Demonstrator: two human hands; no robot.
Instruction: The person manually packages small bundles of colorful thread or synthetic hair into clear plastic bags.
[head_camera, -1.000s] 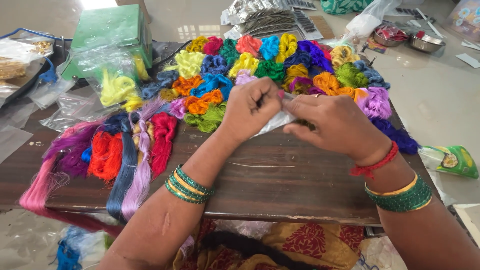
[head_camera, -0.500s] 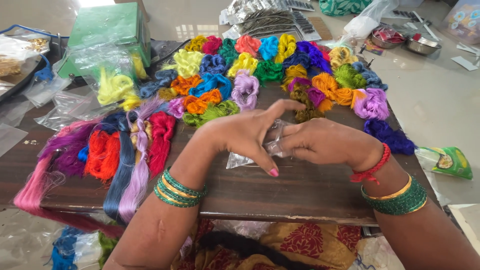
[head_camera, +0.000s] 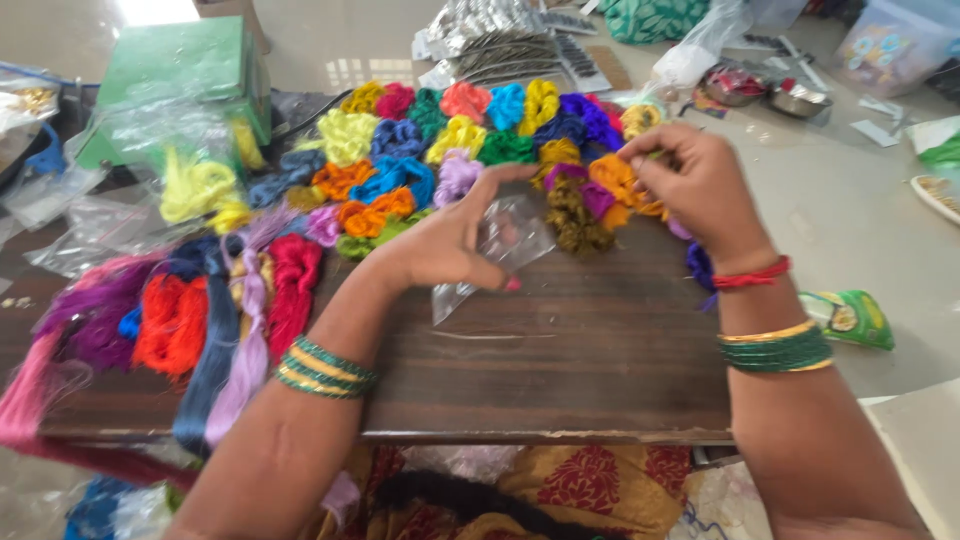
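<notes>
My left hand (head_camera: 450, 245) holds a small clear plastic bag (head_camera: 505, 250) by its mouth, just above the dark wooden board (head_camera: 560, 360). My right hand (head_camera: 695, 185) has reached out to the right end of the heap of coloured thread bundles (head_camera: 470, 135) and pinches a bundle there; its fingertips hide what it grips. An olive-brown bundle (head_camera: 572, 215) and a magenta one (head_camera: 598, 197) lie between the two hands. Both wrists wear green and gold bangles, and the right also has a red thread.
Long skeins of purple, orange, blue and red thread (head_camera: 190, 310) lie on the board's left. A green box (head_camera: 185, 75) and clear bags (head_camera: 90, 220) sit at the far left. Silver packets (head_camera: 510, 35), steel bowls (head_camera: 770, 95) and a green packet (head_camera: 850, 318) rest on the floor around.
My hands have parted. The right hand left the bag and reached up-right to the thread heap, while the left hand stays with the clear bag.
</notes>
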